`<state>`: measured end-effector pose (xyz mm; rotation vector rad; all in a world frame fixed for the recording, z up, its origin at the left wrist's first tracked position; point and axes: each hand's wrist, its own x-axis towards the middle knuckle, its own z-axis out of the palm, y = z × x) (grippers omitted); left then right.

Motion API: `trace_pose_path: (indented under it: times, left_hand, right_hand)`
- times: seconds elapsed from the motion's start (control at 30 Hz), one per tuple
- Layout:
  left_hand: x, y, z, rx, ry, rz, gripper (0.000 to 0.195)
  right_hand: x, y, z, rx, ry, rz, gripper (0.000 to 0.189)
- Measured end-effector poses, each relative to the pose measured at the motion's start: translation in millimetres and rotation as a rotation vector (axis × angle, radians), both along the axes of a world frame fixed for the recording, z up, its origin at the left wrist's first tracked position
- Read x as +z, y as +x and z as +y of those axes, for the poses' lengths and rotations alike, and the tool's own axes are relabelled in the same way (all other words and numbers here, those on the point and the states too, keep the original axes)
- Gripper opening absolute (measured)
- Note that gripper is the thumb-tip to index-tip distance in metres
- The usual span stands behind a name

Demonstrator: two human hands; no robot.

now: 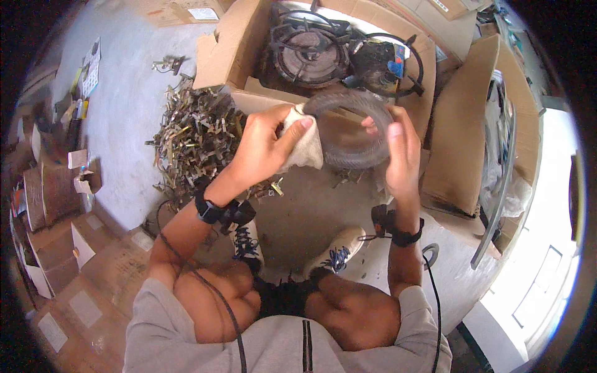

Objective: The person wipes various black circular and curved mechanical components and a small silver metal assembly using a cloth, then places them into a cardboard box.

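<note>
In front of me a thick, dark grey ring (357,161) with a finely ribbed surface is held up between both hands. My left hand (268,144) pinches a folded cream cloth (303,148) against the ring's left side, thumb on top. On the opposite side, my right hand (403,149) grips the ring, with its thumb on the near face and fingertips showing through the opening. Beyond the ring, a cardboard box (219,60) contains a sooty gas burner (310,53) with metal pan supports. The cloth hides part of the ring.
A heap of small metal pieces (200,130) lies on the floor at left. To the right stands an open cardboard box (459,126) with plastic-wrapped items and a metal strip (494,219) along it. More cartons (112,265) are at lower left. Cables run from my wrists.
</note>
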<state>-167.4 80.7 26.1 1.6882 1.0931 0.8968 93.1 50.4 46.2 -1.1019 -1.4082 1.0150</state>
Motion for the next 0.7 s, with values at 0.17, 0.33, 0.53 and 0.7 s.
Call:
trace_pose_path:
  times: [0.17,0.33,0.53,0.7]
  left_hand:
    - [-20,-24,13,0.030,-0.231,0.038,0.038]
    - [-14,-27,70,0.004,-0.055,0.182,0.042]
    - [-49,10,181,-0.021,0.563,0.836,0.023]
    - [-123,19,239,-0.283,0.822,1.152,0.014]
  right_hand:
    - [-6,-5,-1,-0.039,-0.193,-0.409,0.025]
    - [-21,30,17,-0.084,-0.343,-0.103,0.027]
    - [-25,69,58,-0.150,-0.396,-0.096,0.030]
    - [-57,69,94,-0.150,-0.500,-0.045,0.037]
